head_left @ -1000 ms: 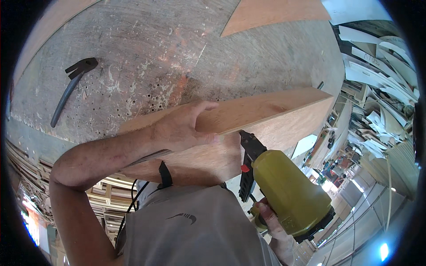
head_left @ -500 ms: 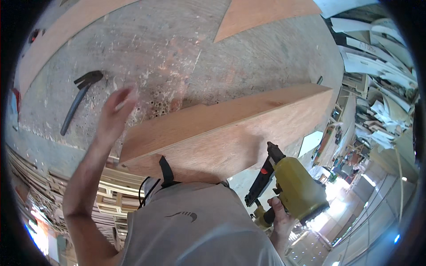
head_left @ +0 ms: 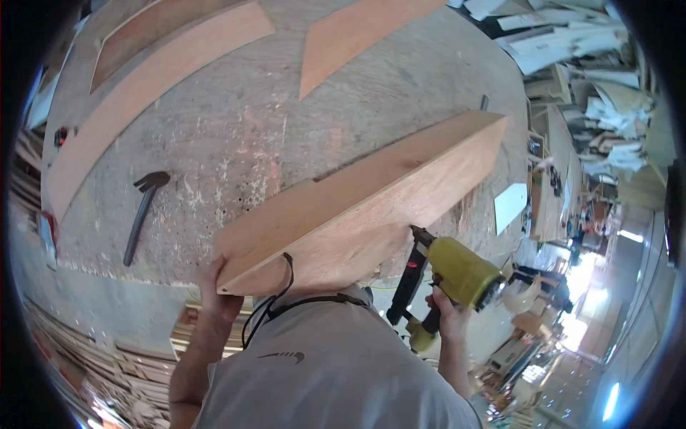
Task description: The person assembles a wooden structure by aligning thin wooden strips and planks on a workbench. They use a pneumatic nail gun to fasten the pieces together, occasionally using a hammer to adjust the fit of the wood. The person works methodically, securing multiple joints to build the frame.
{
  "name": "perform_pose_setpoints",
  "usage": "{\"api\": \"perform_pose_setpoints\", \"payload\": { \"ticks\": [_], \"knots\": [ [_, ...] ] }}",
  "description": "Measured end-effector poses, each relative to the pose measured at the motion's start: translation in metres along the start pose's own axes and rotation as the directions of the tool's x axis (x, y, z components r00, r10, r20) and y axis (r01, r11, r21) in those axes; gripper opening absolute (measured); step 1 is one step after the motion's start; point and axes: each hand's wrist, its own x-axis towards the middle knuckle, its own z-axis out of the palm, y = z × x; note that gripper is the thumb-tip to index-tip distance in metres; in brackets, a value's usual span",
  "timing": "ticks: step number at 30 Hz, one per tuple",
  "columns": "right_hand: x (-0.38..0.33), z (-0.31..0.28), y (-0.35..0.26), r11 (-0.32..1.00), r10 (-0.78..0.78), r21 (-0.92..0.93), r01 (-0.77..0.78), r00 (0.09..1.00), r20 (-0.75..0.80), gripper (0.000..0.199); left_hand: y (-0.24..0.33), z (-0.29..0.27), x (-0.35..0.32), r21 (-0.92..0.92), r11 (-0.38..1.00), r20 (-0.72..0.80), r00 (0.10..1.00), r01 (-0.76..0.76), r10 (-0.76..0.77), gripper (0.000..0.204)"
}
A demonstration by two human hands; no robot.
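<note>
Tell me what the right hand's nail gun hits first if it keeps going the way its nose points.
Most likely the long wooden board: the yellow nail gun in the right hand has its black nose at the board's lower face. Depth is unclear, so contact cannot be confirmed.

board [head_left: 357, 214] on workbench [head_left: 236, 143] | hammer [head_left: 143, 214] left of board | nail gun [head_left: 450, 275] right, below board

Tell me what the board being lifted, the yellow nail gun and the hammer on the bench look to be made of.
Board: reddish-brown plywood or veneered panel, smooth matte faces with faint grain. Nail gun: glossy yellow casing, plastic or painted metal, with a black magazine, probably metal. Hammer: dark dull head, likely steel; the dark handle's material is unclear. Workbench: worn, pitted, paint-stained sheet, probably wood.
</note>
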Motion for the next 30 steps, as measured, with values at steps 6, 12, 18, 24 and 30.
{"api": "perform_pose_setpoints", "payload": {
  "ticks": [6, 12, 18, 24, 30],
  "knots": [
    [0.017, -0.001, 0.081, 0.985, 0.129, 0.124, -0.120, 0.989, -0.070, 0.032, -0.021, 0.030, 0.007, 0.119, 0.965, -0.005, 0.972, -0.231, 0.234, 0.050],
    [0.026, -0.001, 0.156, 0.961, 0.194, 0.222, -0.163, 0.973, -0.124, 0.025, -0.017, 0.039, 0.012, 0.140, 0.941, 0.154, 0.946, -0.307, 0.285, 0.058],
    [0.030, -0.004, 0.195, 0.921, 0.292, 0.299, -0.249, 0.951, -0.107, 0.023, -0.040, 0.018, 0.019, 0.029, 0.967, 0.162, 0.955, -0.255, 0.247, 0.075],
    [0.035, -0.004, 0.187, 0.913, 0.345, 0.248, -0.324, 0.938, -0.045, 0.023, -0.097, -0.068, 0.067, 0.478, 0.762, 0.390, 0.883, -0.437, 0.261, 0.045],
    [0.044, -0.011, 0.193, 0.938, 0.327, 0.114, -0.328, 0.945, 0.026, 0.025, -0.118, -0.046, 0.106, 0.560, 0.771, 0.290, 0.943, -0.305, 0.162, 0.035]
  ]
}}
